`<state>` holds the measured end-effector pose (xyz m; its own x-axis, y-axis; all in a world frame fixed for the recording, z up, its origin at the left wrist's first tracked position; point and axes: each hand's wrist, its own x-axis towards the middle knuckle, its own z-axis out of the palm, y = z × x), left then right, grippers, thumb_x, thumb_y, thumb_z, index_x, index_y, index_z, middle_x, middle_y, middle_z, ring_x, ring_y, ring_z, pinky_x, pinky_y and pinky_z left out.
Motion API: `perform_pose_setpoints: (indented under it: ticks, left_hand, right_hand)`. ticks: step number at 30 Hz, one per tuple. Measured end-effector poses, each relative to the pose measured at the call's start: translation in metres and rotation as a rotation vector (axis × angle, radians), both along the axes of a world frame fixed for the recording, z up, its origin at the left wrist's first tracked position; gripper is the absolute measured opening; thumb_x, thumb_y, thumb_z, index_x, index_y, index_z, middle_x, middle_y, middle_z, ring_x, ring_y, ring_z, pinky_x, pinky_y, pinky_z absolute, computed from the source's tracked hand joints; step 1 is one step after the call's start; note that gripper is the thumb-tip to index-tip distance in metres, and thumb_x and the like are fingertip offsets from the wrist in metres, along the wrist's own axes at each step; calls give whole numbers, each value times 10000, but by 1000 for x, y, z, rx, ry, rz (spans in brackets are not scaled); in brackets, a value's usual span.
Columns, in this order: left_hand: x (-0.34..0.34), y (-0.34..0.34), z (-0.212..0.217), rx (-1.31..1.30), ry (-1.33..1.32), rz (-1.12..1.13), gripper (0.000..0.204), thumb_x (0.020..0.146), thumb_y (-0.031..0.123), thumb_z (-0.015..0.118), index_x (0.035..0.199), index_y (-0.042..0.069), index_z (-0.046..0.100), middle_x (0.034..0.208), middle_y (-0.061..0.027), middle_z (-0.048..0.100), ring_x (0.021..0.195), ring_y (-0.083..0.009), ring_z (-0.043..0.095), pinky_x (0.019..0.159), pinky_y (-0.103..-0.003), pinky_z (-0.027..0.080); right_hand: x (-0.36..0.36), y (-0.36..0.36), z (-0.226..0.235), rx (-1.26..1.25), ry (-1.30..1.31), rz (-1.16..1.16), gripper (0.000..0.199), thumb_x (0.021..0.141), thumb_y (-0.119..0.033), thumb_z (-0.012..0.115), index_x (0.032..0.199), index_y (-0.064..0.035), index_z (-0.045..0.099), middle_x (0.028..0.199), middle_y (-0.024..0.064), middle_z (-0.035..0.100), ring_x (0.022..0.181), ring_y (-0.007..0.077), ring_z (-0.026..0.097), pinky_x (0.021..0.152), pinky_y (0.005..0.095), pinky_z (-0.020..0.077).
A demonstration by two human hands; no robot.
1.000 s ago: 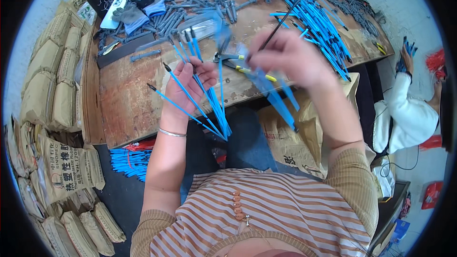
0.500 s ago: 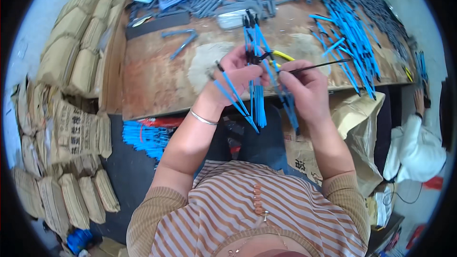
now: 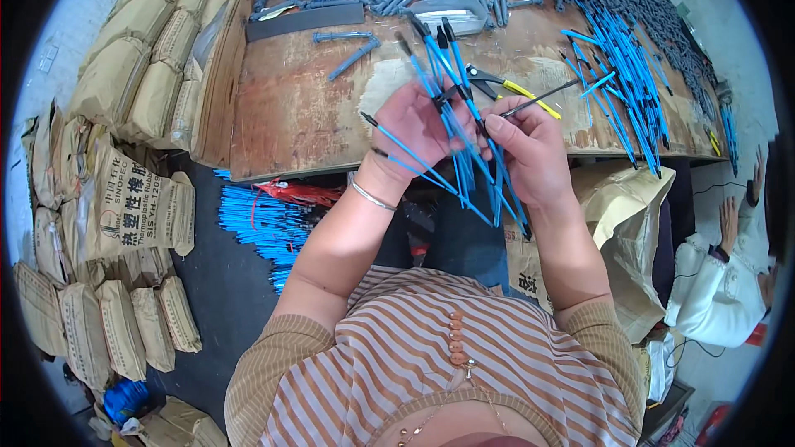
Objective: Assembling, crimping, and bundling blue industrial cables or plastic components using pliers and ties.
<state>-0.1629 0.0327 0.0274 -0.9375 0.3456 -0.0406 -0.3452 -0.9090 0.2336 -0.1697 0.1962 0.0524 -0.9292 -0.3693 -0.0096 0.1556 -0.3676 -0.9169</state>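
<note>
Left hand (image 3: 418,126) is curled partway around the blue rods (image 3: 465,167), two of them splaying out toward its wrist. Right hand (image 3: 537,153) is pinched, thumb against finger, on a dark strip (image 3: 540,98) that slants up and right. The rods lie between the hands, above the near edge of the table (image 3: 290,91); their long axis runs from black tips toward the far edge to ends below the near edge, leaning right. Right fingertips are close against the bundle; contact cannot be confirmed.
</note>
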Motion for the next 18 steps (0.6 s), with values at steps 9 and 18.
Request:
perform_pose_setpoints:
  ticks: [9, 18]
  left_hand:
    - [3, 9, -31, 22, 405, 97, 145, 900, 146, 534, 969, 23, 566, 743, -119, 608, 611, -224, 589, 596, -336, 511]
    - [9, 5, -18, -226, 302, 61, 214, 896, 161, 546, 1070, 36, 543, 804, -142, 626, 654, -242, 614, 615, -336, 528]
  right_hand:
    - [7, 11, 8, 60, 20, 82, 86, 855, -9, 567, 936, 18, 559, 749, 93, 586, 593, 126, 527, 526, 214, 429]
    - [9, 20, -3, 38, -6, -105, 120, 855, -34, 592, 957, 12, 548, 758, 91, 586, 594, 120, 526, 524, 215, 438]
